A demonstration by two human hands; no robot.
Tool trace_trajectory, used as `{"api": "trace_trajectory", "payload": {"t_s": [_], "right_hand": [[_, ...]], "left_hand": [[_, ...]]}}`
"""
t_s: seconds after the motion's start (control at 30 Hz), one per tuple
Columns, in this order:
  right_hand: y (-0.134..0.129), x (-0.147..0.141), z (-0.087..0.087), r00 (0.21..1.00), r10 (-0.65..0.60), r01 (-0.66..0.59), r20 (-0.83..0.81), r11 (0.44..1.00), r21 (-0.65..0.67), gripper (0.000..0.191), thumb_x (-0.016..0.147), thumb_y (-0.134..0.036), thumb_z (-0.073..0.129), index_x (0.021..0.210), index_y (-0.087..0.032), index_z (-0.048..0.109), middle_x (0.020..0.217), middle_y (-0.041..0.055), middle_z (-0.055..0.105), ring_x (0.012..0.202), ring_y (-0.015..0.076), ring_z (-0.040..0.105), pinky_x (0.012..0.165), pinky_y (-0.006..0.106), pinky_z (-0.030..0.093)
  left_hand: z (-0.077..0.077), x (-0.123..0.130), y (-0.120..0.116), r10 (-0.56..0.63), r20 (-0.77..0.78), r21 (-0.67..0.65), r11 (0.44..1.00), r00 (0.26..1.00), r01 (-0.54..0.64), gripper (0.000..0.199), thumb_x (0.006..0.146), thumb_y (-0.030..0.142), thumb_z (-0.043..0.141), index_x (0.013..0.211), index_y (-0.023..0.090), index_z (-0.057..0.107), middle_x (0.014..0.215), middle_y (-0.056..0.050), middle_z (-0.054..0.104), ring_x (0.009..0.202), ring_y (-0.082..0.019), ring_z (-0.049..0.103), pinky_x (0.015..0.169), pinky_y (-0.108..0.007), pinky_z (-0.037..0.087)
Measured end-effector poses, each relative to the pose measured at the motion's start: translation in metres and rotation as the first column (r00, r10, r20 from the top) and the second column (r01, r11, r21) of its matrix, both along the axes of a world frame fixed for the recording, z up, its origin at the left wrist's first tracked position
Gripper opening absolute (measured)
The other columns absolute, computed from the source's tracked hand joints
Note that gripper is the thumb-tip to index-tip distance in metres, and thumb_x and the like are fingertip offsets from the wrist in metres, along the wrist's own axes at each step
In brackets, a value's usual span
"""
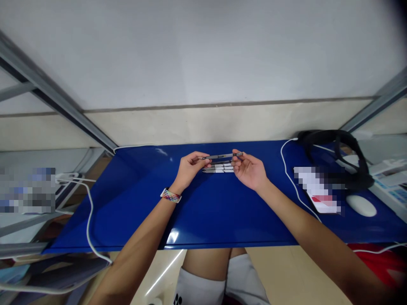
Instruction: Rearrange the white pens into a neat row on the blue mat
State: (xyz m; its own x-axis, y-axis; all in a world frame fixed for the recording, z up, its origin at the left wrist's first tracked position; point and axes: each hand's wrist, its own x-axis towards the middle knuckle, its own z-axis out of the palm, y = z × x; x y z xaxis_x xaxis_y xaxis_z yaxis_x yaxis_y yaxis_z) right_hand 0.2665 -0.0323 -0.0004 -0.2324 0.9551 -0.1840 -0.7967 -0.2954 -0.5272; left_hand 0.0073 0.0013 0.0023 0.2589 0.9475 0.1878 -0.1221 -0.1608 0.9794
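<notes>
A slim grey pen (pixel 221 156) is held level between my two hands, a little above the blue table (pixel 203 212). My left hand (pixel 192 165) pinches its left end between thumb and fingers. The right end sits in the fingertips of my right hand (pixel 249 167). Just below it, several similar pens (pixel 219 168) with pale labels lie side by side on the table, their tips to the left. The right fingers partly hide the right ends of those pens.
A phone (pixel 318 192) lies to the right, with a white mouse (pixel 361 205) and a black strapped headset (pixel 337 146) beside it. White cables (pixel 288 173) cross both sides of the table. Grey metal posts (pixel 92 131) stand at the back corners, before a wall.
</notes>
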Motion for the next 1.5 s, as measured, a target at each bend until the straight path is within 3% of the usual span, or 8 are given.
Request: {"api": "trace_trajectory", "payload": {"t_s": [0.17, 0.37, 0.5, 0.7, 0.93, 1.13, 1.33, 1.5], "right_hand": [[-0.002, -0.002, 0.003, 1.000, 0.012, -0.013, 0.029, 0.999, 0.037, 0.028, 0.097, -0.025, 0.068, 0.123, -0.017, 0.077, 0.092, 0.0063, 0.081, 0.077, 0.0147, 0.077, 0.080, 0.025, 0.070], [0.001, -0.002, -0.001, 0.999, -0.013, 0.012, 0.045, 1.000, 0.008, 0.022, 0.093, -0.016, 0.068, 0.114, -0.015, 0.077, 0.083, 0.0060, 0.080, 0.068, 0.0141, 0.075, 0.072, 0.023, 0.069], [0.000, -0.003, -0.001, 0.999, -0.011, 0.010, 0.036, 0.999, 0.031, 0.028, 0.093, -0.019, 0.068, 0.119, -0.014, 0.076, 0.088, 0.0079, 0.083, 0.072, 0.0167, 0.078, 0.077, 0.027, 0.071], [0.001, -0.004, -0.004, 0.998, -0.043, 0.042, 0.049, 0.999, 0.015, 0.020, 0.094, -0.019, 0.067, 0.111, -0.017, 0.076, 0.082, 0.0055, 0.080, 0.069, 0.0155, 0.076, 0.076, 0.026, 0.069], [-0.001, -0.004, -0.004, 0.999, -0.037, 0.037, -0.029, 0.999, -0.016, 0.031, 0.093, -0.024, 0.066, 0.119, -0.012, 0.077, 0.088, 0.0092, 0.080, 0.075, 0.0162, 0.076, 0.078, 0.026, 0.070], [0.001, -0.004, -0.008, 0.999, -0.051, 0.051, 0.010, 0.999, -0.010, 0.019, 0.093, -0.018, 0.070, 0.110, -0.016, 0.077, 0.082, 0.0055, 0.077, 0.069, 0.0140, 0.073, 0.073, 0.023, 0.068], [0.000, -0.005, -0.003, 0.997, -0.076, 0.075, -0.021, 0.997, -0.031, 0.025, 0.096, -0.018, 0.064, 0.117, -0.015, 0.077, 0.086, 0.0063, 0.079, 0.075, 0.0160, 0.076, 0.077, 0.026, 0.070], [0.000, -0.004, -0.004, 0.999, -0.040, 0.040, -0.020, 0.999, -0.012, 0.019, 0.090, -0.017, 0.071, 0.108, -0.018, 0.075, 0.080, 0.0035, 0.074, 0.069, 0.0139, 0.070, 0.069, 0.022, 0.066]], "left_hand": [[0.000, -0.001, 0.001, 0.021, -0.005, 0.006, 1.000, 1.000, -0.021, 0.035, 0.086, 0.044, 0.093, 0.105, 0.018, 0.081, 0.097, -0.008, 0.086, 0.079, -0.019, 0.082, 0.084, -0.036, 0.067], [0.000, -0.001, 0.002, 0.037, -0.012, 0.008, 0.999, 0.999, -0.037, 0.036, 0.085, 0.044, 0.094, 0.105, 0.018, 0.080, 0.094, -0.007, 0.085, 0.077, -0.019, 0.081, 0.082, -0.036, 0.067], [-0.001, -0.001, 0.002, 0.035, -0.022, 0.020, 0.999, 0.999, -0.035, 0.036, 0.086, 0.043, 0.093, 0.106, 0.018, 0.079, 0.094, -0.006, 0.085, 0.076, -0.019, 0.081, 0.082, -0.035, 0.066], [-0.001, -0.001, 0.001, 0.016, -0.010, 0.023, 1.000, 1.000, -0.015, 0.033, 0.086, 0.041, 0.093, 0.105, 0.018, 0.079, 0.091, -0.005, 0.084, 0.076, -0.018, 0.080, 0.082, -0.035, 0.066], [0.000, 0.000, 0.001, 0.034, -0.008, 0.020, 0.999, 0.999, -0.034, 0.033, 0.084, 0.041, 0.094, 0.103, 0.019, 0.079, 0.091, -0.005, 0.084, 0.075, -0.018, 0.080, 0.082, -0.036, 0.067], [-0.001, 0.001, 0.001, 0.019, -0.012, 0.016, 1.000, 1.000, -0.019, 0.033, 0.084, 0.042, 0.094, 0.102, 0.019, 0.079, 0.091, -0.005, 0.084, 0.075, -0.018, 0.079, 0.083, -0.038, 0.067], [-0.001, 0.002, 0.000, 0.028, -0.004, 0.024, 0.999, 1.000, -0.028, 0.032, 0.084, 0.041, 0.095, 0.102, 0.019, 0.080, 0.088, -0.003, 0.084, 0.074, -0.018, 0.079, 0.082, -0.036, 0.066], [-0.001, 0.001, 0.000, 0.019, -0.017, 0.015, 1.000, 1.000, -0.018, 0.034, 0.083, 0.042, 0.096, 0.101, 0.019, 0.080, 0.088, -0.004, 0.084, 0.075, -0.019, 0.080, 0.081, -0.037, 0.067]]}}
